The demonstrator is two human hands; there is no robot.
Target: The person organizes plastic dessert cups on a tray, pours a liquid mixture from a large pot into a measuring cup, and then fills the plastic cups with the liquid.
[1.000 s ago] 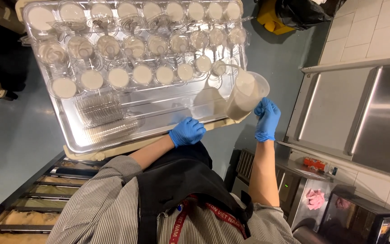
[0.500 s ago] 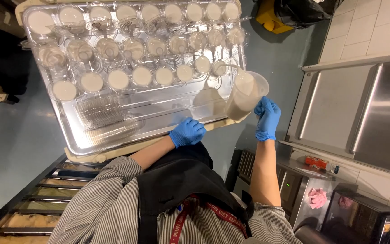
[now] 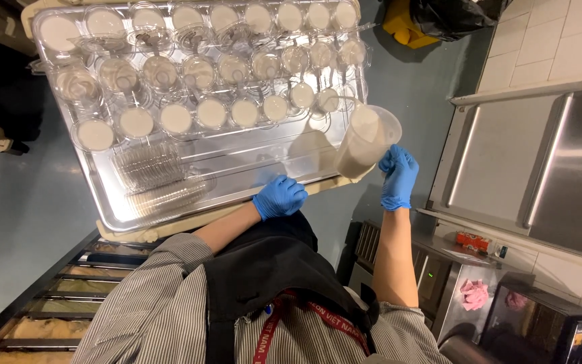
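Floor at left: the blue-grey floor point(image 3: 15, 202) lies bare along the tray's left side, and that is the widest open room you have.
Rack: a metal rack with rungs point(image 3: 42, 296) sits at the lower left, below the tray's near corner.
Tray: the clear plastic tray point(image 3: 237, 172) lies on a pale board whose edge shows along its near side; its near rim is just above your left hand.
Cups: rows of small clear cups point(image 3: 176, 118) filled with a white liquid crowd the far half of the tray, packed edge to edge.
Lids: a stack of clear lids point(image 3: 149, 165) lies on the tray's near left part, apart from the cups.
Free strip: the tray floor between the lids and the jug is bare and shiny.
Left hand: your left hand point(image 3: 279, 197), in a blue glove, is curled shut over the tray's near rim, gripping it.
Jug: the clear jug point(image 3: 365, 141) of white liquid is tilted over the tray's right near corner, its mouth towards the last cups.
Right hand: your right hand point(image 3: 399, 176), gloved in blue, is closed around the jug's handle side.
Right edge: a steel counter point(image 3: 540, 162) and tiled wall stand near your right arm, with a narrow floor gap between.
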